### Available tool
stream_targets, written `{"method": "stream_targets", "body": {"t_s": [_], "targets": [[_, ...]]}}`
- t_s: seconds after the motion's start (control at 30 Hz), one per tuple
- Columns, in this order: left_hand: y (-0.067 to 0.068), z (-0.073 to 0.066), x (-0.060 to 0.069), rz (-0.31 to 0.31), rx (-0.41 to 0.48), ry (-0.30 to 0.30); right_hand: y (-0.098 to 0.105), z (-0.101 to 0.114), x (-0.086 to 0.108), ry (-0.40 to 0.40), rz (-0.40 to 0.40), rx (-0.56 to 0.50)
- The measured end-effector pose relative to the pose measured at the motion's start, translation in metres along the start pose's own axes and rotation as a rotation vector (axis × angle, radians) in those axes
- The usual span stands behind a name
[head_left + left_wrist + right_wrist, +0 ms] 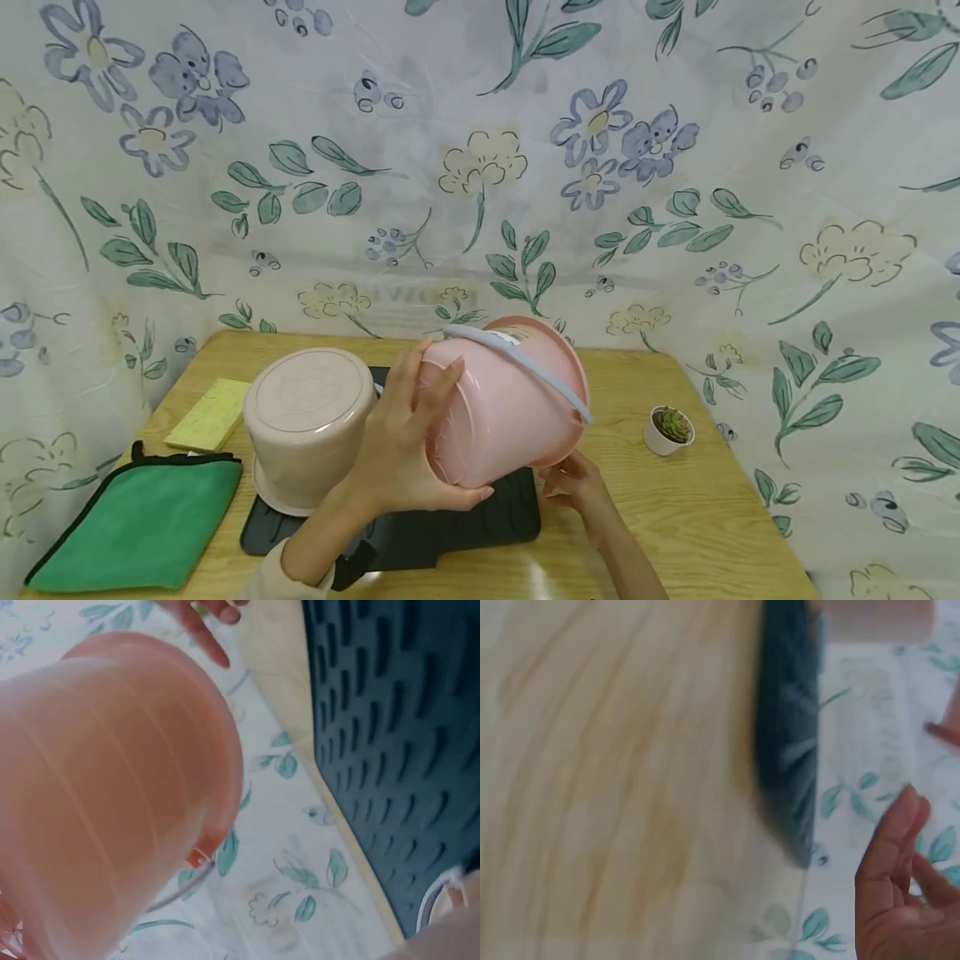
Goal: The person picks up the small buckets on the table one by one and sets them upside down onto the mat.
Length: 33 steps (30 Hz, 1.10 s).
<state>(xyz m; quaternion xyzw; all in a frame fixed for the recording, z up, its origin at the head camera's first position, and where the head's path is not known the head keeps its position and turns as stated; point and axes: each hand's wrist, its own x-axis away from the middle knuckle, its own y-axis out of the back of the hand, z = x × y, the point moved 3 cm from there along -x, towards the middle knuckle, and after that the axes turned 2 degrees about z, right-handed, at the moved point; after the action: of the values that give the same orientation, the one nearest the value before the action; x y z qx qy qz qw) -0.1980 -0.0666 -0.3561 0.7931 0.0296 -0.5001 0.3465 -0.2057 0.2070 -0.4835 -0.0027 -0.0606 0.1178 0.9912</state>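
A pink bucket (510, 408) with a pale blue-grey handle (525, 367) is held tilted on its side above the table, its mouth turned away to the right. My left hand (405, 442) grips it round the base, fingers over the top and thumb underneath. Close below the rim is my right hand (573, 492), its fingers loosely bent. The right wrist view shows that hand (900, 892) with nothing in it, and in the left wrist view its fingers are apart from the bucket (112, 780). Left of it, a beige bucket (300, 433) stands upside down.
Beneath the buckets lies a dark ridged mat (480, 517) on the wooden table (630, 517). At the left are a green cloth (142, 525) with black edging and a yellow sponge (210, 412). A small potted succulent (667, 429) stands at the right, and a floral curtain (450, 225) hangs behind.
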Motion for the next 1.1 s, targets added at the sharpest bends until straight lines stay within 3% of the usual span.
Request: {"method": "stream_targets", "body": {"t_s": [0.1, 0.33, 0.67, 1.1], "targets": [[-0.002, -0.001, -0.002, 0.013, -0.067, -0.01, 0.004, -0.007, -0.003, -0.03, -0.003, 0.135], [-0.007, 0.001, -0.001, 0.095, -0.204, 0.045, 0.014, -0.021, -0.005, -0.017, 0.129, 0.372], [-0.019, 0.003, 0.004, 0.173, -0.283, 0.137, 0.012, -0.023, -0.005, 0.103, 0.326, 0.536], [-0.022, 0.001, 0.002, 0.172, -0.391, 0.16, 0.013, -0.022, -0.011, 0.151, 0.371, 0.673]]}}
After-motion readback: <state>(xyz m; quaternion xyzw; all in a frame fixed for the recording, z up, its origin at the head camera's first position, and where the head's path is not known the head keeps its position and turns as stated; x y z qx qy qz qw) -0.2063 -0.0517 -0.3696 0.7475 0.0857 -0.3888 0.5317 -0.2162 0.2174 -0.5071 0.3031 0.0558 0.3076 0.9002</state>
